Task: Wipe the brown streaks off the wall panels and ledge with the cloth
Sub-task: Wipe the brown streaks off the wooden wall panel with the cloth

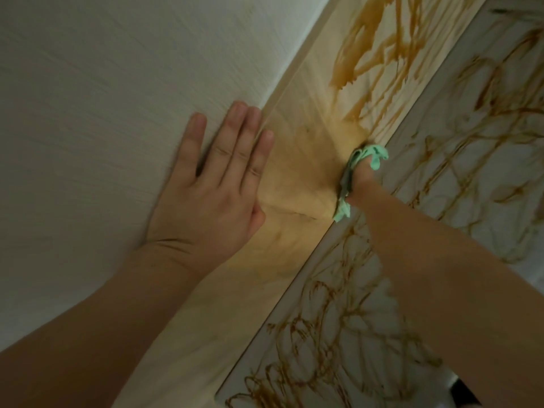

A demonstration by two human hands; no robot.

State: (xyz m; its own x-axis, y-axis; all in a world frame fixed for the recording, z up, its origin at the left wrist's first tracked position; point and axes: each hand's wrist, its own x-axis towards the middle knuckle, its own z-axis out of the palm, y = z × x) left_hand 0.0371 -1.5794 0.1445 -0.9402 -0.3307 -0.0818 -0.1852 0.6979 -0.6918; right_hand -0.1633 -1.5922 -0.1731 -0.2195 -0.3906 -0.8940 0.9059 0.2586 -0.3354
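View from a head-worn camera, tilted, looking at a wall. The left hand [212, 184] lies flat against a white textured panel [103, 98], fingers straight and close together, holding nothing. The right hand [361, 180] reaches forward and grips a mint-green cloth [371, 154], bunched into a wad and pressed against a wood-toned panel [312, 92] right at its edge. Beside that edge runs a white surface [459, 136], probably the ledge.

Brown streaks [379, 33] cover the upper part of the wood-toned panel and loop all over the white surface. Between the two hands the wood shows a blurred tan smear [294, 172] rather than sharp lines.

The cloth looks thin, soft and light. It crumples easily, so it is best held as a wad under the fingertips, with a clean face turned outward. It may slide on the smooth panel, so firm pressure seems needed.

Most of the right hand is hidden behind the cloth and its own forearm, and the finger positions cannot be made out. Motion blur softens the image. A dark shape [465, 390] at the bottom right cannot be identified.
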